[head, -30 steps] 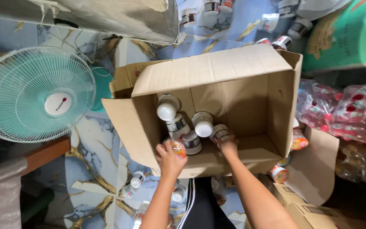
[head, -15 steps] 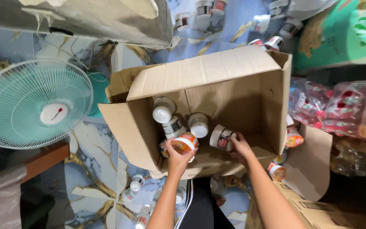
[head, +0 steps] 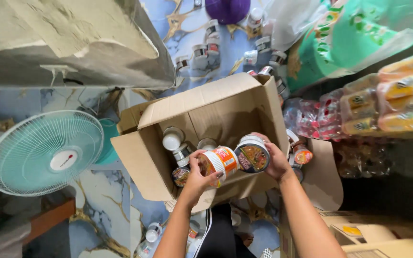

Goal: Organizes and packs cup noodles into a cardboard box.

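An open cardboard box (head: 144,167) sits on the floor in front of me with several cup containers (head: 173,138) inside. My left hand (head: 198,180) grips an orange and white cup (head: 220,161) above the box's near edge. My right hand (head: 276,161) grips a dark cup with a pale rim (head: 252,154), lying sideways right beside the orange one. Both cups are lifted above the box opening.
A teal floor fan (head: 44,153) stands to the left. More cups (head: 206,48) stand on the blue marbled floor beyond the box. Shrink-wrapped bottle packs (head: 311,114) and a green sack (head: 359,33) lie at right. Flat cardboard (head: 326,181) lies under my right arm.
Both hands went into the box, closed on one cup each and lifted them up and out toward me. The camera view shifted so the box now sits lower.
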